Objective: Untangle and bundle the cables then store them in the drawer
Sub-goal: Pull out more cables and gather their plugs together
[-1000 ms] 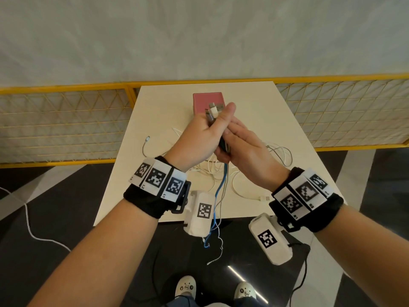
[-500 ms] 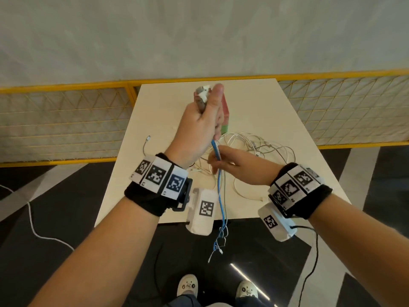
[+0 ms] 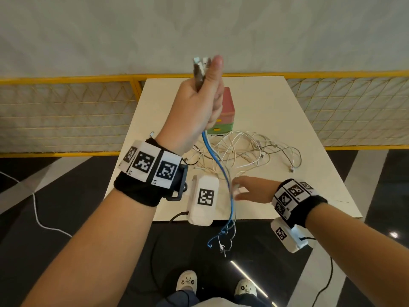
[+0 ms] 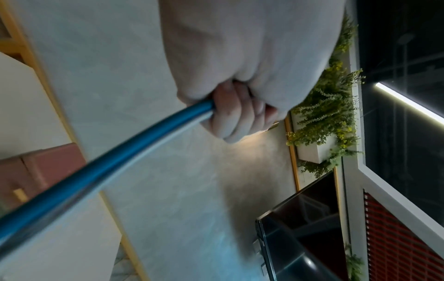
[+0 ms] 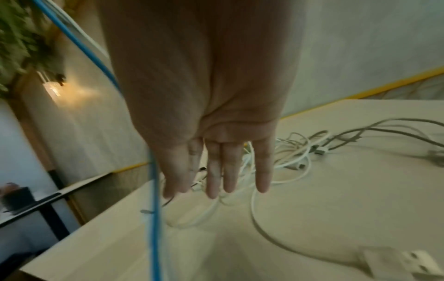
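Note:
My left hand (image 3: pixel 199 107) is raised high over the table and grips the plug ends (image 3: pixel 200 65) of a blue cable (image 3: pixel 218 165) and a thin white one. Both cables hang down past the table's front edge. In the left wrist view my curled fingers (image 4: pixel 235 117) close round the blue cable (image 4: pixel 134 144). My right hand (image 3: pixel 250 189) is lower, above the table's front, with its fingers straight. The blue cable (image 5: pixel 153 209) runs past the thumb side of my right hand (image 5: pixel 216 161). A tangle of white cables (image 3: pixel 254 151) lies on the table.
A small pink and green drawer box (image 3: pixel 228 105) stands mid-table behind my left hand. The cream table (image 3: pixel 298 120) is bordered by a yellow mesh railing (image 3: pixel 66 111). A white USB plug (image 5: pixel 408 264) lies near the front edge. A loose white cord (image 3: pixel 37 216) trails on the dark floor.
My left hand has lifted the plug ends higher. My right hand has slid down the blue cable, let go of it and opened its fingers.

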Tool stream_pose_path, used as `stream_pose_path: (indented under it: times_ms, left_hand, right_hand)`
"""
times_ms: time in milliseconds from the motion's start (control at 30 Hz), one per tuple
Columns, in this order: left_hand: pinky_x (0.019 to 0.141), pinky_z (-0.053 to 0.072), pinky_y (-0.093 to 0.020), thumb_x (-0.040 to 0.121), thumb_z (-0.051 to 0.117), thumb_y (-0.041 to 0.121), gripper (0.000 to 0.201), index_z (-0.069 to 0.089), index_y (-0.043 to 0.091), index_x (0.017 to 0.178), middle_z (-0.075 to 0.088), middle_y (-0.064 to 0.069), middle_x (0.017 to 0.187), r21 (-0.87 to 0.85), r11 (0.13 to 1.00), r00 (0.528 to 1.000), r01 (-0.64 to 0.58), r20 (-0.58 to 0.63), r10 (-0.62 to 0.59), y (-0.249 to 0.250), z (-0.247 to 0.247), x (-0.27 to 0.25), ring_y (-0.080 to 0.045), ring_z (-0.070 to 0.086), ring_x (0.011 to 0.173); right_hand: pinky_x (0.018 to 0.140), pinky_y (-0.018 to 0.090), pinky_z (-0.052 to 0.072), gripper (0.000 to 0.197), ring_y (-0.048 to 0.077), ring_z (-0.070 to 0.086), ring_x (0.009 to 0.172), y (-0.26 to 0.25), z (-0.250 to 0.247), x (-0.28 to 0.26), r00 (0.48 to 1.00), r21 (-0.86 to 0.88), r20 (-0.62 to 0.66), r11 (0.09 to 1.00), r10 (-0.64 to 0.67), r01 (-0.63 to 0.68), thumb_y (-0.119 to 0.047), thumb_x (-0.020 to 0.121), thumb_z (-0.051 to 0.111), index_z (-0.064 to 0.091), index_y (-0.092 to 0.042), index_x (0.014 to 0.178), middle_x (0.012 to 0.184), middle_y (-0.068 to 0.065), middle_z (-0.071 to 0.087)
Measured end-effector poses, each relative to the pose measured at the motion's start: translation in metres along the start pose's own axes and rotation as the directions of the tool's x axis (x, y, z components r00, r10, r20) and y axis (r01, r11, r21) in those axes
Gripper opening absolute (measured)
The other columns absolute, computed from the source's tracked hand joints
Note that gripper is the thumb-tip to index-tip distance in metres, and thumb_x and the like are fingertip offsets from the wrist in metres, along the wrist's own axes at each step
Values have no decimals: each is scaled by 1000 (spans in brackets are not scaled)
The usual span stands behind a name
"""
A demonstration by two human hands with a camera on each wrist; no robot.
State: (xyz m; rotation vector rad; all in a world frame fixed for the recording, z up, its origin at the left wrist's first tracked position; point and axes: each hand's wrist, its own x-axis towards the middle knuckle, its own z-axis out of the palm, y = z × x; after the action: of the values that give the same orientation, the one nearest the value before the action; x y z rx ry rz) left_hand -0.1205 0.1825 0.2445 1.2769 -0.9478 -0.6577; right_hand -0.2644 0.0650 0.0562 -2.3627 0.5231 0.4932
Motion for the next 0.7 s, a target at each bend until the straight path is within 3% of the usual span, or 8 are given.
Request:
stream_pose_path:
  times_ms: [100,200,333,400,533,633,700]
  left_hand:
    - [37,20,-19,98,57,33,47,32,21,60,25,2,52,101,994,998,47,36,-51,-11,0,-1,-9,23,36]
    - [40,29,-16,97,57,38,53,38,25,49,34,13,41,166,979,993,120,-4,-121,-26,1,-1,-3,33,33]
    - [55,48,-28,100,50,36,58,46,23,44,39,0,50,174,974,989,144,10,-148,-40,0,-2,-14,42,47]
    - [53,45,-25,101,49,36,53,47,13,53,43,-8,55,185,970,986,159,12,-164,-44,-3,-2,-17,44,49]
    - [43,22,-22,101,47,41,51,43,6,63,28,-13,64,192,964,983,184,-13,-185,-51,-11,-1,-15,23,45]
    - [41,20,-20,101,46,40,56,35,8,57,25,-8,56,188,961,979,203,-49,-197,-56,-14,-1,-12,21,40]
    - [41,21,-19,101,46,41,57,32,14,53,24,-5,52,186,959,976,216,-60,-208,-60,-16,-1,-11,21,38]
  right_hand:
    - [91,29,45,33,18,55,96,19,4,7,989,16,-61,991,135,-134,-11,83,69,58,-11,114,107,4,57]
    - [89,30,45,33,21,56,98,32,8,17,955,-6,-127,962,270,-273,-13,80,71,58,-11,110,109,7,59]
    - [94,35,45,41,26,55,110,40,20,24,911,-41,-104,913,400,-406,-24,79,74,55,-12,113,118,8,58]
    - [92,35,45,40,28,55,109,40,25,24,898,-65,-105,898,427,-434,-23,80,72,53,-11,114,118,9,58]
    - [82,39,50,33,28,58,89,34,28,22,901,-108,-136,898,413,-427,-15,88,57,41,-12,116,102,12,60]
    - [71,34,50,33,26,59,78,33,30,24,945,-122,-125,941,302,-317,-6,87,48,37,-21,115,85,6,56]
    - [70,30,49,33,22,60,75,30,22,28,955,-24,-159,966,251,-258,-3,89,43,48,-25,112,87,3,55]
